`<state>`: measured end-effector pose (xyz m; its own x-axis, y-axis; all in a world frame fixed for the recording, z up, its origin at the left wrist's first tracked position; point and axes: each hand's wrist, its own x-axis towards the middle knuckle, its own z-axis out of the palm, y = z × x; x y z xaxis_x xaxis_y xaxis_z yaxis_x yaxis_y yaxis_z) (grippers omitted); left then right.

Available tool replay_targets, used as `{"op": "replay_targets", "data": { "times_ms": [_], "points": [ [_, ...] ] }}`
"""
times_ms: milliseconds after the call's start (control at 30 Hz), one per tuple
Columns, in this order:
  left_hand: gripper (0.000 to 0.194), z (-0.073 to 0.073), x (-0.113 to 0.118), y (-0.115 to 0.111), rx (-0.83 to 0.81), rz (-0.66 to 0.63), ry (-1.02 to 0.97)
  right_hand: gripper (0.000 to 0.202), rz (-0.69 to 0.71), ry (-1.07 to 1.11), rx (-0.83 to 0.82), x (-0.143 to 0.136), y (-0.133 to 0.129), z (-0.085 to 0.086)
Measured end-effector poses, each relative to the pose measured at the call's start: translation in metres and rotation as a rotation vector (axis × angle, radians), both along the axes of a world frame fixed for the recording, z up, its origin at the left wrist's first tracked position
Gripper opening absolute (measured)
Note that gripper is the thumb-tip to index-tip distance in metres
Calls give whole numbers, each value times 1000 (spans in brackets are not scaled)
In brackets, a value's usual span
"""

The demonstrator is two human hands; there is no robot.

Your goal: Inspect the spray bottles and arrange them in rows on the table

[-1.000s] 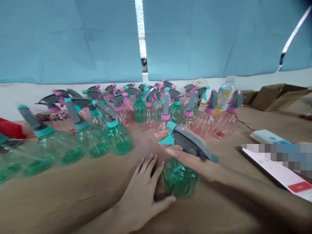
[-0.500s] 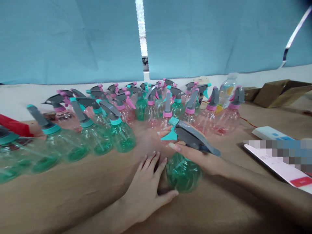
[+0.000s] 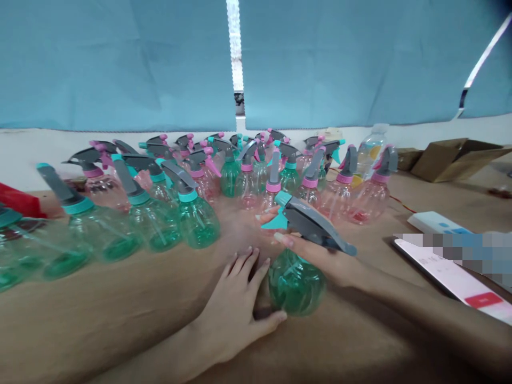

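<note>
A green spray bottle (image 3: 296,285) with a grey and turquoise head stands on the brown table (image 3: 160,320) in front of me. Around its neck, under the spray head, my right hand (image 3: 316,253) is closed; part of its grip is hidden by the head. Just left of the bottle my left hand (image 3: 240,298) lies flat on the table, fingers spread, thumb pointing at the bottle's base. Nearest beyond my left hand is another green spray bottle (image 3: 199,221). A pink spray bottle (image 3: 273,194) stands behind the held one.
Several green and pink spray bottles crowd the back and left. At the right are a clear plastic bottle (image 3: 372,146), a cardboard box (image 3: 452,160), a white device (image 3: 430,221) and a phone (image 3: 444,272). A red object (image 3: 18,201) lies far left; a blue sheet (image 3: 120,64) hangs behind.
The view has shifted slightly, so most things on the table sit a little further left. Both hands and the held spray bottle keep nearly the same pose.
</note>
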<state>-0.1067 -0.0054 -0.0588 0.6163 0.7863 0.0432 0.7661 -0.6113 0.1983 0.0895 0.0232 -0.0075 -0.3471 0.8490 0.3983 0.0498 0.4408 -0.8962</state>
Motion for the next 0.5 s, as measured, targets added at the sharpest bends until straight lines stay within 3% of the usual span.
{"op": "replay_targets", "data": {
  "times_ms": [233, 400, 500],
  "points": [
    [82, -2, 0, 1, 17, 0, 5, 10, 11, -6, -56, 2, -2, -3],
    [83, -2, 1, 1, 2, -1, 13, 32, -32, -17, -5, 1, -3, 1],
    [82, -2, 0, 0, 13, -5, -6, 33, -59, -72, 2, 2, -4, 3]
  ]
}}
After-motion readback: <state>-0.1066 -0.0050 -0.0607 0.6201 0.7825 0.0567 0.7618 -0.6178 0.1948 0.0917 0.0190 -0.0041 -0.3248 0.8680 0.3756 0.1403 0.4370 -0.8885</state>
